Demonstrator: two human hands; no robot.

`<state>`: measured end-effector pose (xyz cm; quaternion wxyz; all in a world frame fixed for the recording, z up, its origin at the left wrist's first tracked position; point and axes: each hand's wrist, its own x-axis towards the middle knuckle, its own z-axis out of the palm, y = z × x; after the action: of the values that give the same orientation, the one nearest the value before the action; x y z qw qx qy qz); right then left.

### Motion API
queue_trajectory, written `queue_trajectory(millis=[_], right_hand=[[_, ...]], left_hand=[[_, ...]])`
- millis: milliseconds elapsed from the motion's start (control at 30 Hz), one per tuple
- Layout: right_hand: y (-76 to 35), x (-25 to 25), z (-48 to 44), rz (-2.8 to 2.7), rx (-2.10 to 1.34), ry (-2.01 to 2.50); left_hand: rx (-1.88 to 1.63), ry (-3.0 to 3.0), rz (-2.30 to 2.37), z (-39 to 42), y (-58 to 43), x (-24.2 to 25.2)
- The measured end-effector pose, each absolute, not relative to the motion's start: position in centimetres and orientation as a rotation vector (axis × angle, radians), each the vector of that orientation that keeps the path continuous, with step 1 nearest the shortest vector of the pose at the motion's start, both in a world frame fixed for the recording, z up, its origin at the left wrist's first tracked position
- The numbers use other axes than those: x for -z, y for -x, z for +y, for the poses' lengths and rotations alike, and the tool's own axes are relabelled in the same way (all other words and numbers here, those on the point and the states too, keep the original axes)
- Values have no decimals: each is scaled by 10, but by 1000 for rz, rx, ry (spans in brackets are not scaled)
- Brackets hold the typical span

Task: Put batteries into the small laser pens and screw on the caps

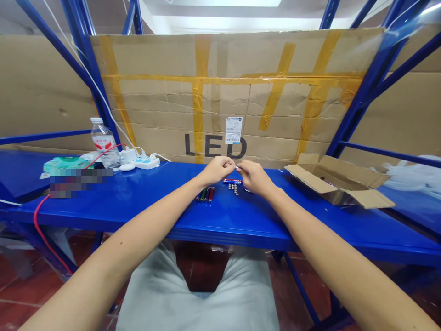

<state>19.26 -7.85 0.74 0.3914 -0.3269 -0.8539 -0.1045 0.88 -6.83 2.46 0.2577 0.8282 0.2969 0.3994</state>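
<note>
My left hand (219, 169) and my right hand (252, 175) meet fingertip to fingertip above the blue table (144, 193). Both have curled, pinched fingers; what they pinch is too small to name. Below my left hand, several dark and coloured pen-like tubes (206, 195) lie side by side. Between and below the hands sit several small round metallic pieces (234, 187), with a blue and silver tube (232, 181) just behind them. Another small tube (246, 190) is partly hidden under my right hand.
An open cardboard box (334, 181) stands at the right. At the left are a water bottle (105, 145), a white power strip (144, 162) and a green packet (65, 163). A large cardboard sheet (165, 101) rises behind the table.
</note>
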Motion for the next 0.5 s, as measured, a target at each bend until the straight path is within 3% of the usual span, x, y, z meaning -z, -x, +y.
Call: queue_trajectory(millis=[500], right_hand=[[-193, -6, -74, -2109, 151, 843]], left_hand=[[-1152, -2224, 923, -71, -11, -23]])
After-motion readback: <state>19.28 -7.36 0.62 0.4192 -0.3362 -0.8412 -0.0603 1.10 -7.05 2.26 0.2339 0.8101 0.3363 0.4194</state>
